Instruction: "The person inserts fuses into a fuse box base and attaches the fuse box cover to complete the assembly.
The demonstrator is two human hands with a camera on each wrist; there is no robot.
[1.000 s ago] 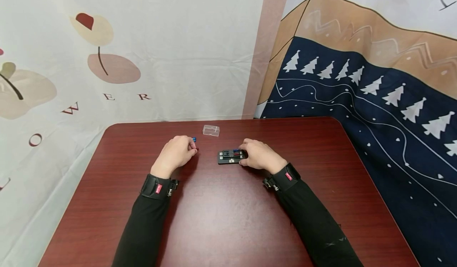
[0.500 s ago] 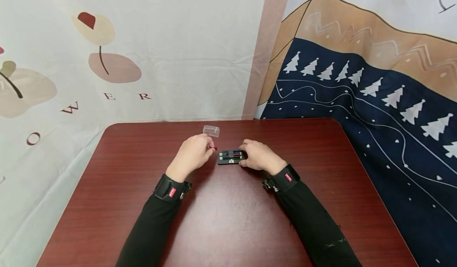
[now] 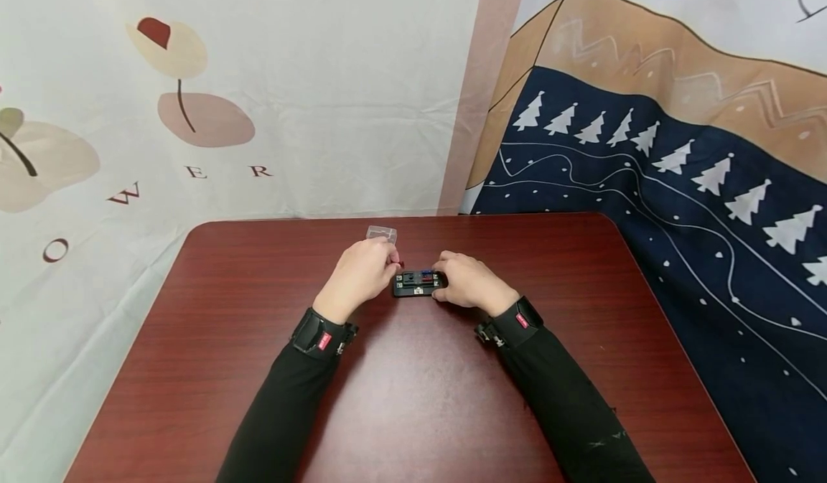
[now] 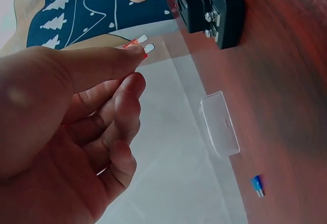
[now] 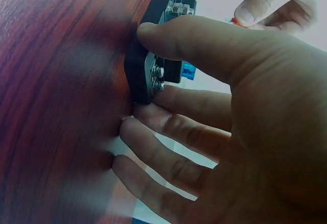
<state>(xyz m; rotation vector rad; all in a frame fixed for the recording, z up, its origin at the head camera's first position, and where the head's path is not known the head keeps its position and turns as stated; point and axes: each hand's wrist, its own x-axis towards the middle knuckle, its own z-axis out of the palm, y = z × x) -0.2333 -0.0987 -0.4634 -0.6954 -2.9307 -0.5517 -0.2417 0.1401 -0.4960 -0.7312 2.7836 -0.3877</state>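
Note:
My left hand (image 3: 363,271) pinches a red blade fuse (image 4: 134,43) between thumb and index finger. Its two metal prongs point away from the fingertips, towards the table side in the left wrist view. The fuse is just off the left end of a black fuse block (image 3: 416,285), apart from it. With thumb and fingers, my right hand (image 3: 473,280) grips the block's right end on the table. Red and blue fuses sit in the block; a blue fuse (image 5: 188,70) shows beside my right thumb. The other fingertips of that hand touch the tabletop.
A clear plastic case (image 3: 381,233) lies behind my left hand, near the table's far edge. One loose blue fuse (image 4: 257,184) lies on the brown table (image 3: 413,397); in the head view it is hidden. Printed cloths hang behind the table.
My left hand has moved right with the red fuse, up to the block's left end, and now covers the loose blue fuse in the head view. The right hand and block stay still.

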